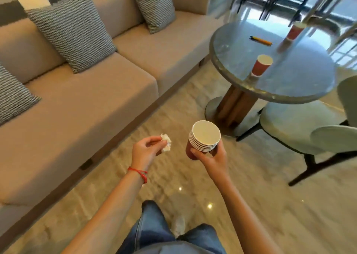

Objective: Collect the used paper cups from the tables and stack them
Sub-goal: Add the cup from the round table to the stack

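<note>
Over the polished floor beside a beige sofa (81, 103), a person's right hand (211, 160) grips a stack of red paper cups (203, 140), fingers curled around its base. Their left hand (146, 151) pinches what looks like a crumpled white tissue (167, 144). Ahead, two more red cups (261, 65) stand well apart on a round bench (241, 56), near a pen (260, 40).

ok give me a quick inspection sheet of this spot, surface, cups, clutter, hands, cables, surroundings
surface: round table, glossy top
job's things: stack of cups in the right hand; near cup and far cup upright on the table
clutter: pen on the table
grippers: right hand grips the stack; left hand pinches a crumpled tissue
cables: nothing seen
surroundings: sofa with cushions, chair, polished floor
</note>
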Demonstrator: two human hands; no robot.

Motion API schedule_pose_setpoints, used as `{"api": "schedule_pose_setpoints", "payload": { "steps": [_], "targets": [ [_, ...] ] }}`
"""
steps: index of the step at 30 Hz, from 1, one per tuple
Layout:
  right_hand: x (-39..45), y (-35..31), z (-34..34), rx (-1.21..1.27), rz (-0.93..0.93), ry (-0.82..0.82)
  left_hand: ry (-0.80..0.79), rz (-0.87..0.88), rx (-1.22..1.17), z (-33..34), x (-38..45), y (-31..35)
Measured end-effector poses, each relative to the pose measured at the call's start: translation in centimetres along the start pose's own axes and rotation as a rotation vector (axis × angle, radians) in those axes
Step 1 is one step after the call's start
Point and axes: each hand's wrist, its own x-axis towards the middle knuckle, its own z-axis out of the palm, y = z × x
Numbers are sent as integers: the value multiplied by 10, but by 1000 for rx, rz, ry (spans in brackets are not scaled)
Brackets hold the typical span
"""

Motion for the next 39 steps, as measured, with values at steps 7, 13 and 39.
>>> {"api": "schedule_pose_setpoints", "payload": {
  "steps": [7,13,39],
  "targets": [
    [65,-1,-31,-14,30,199,-206,4,41,81,65,37],
    [141,-7,-33,19,89,329,-353,-2,82,131,141,74],
    [402,0,-187,39,90,555,-485,-9,209,377,315,133]
  ]
}}
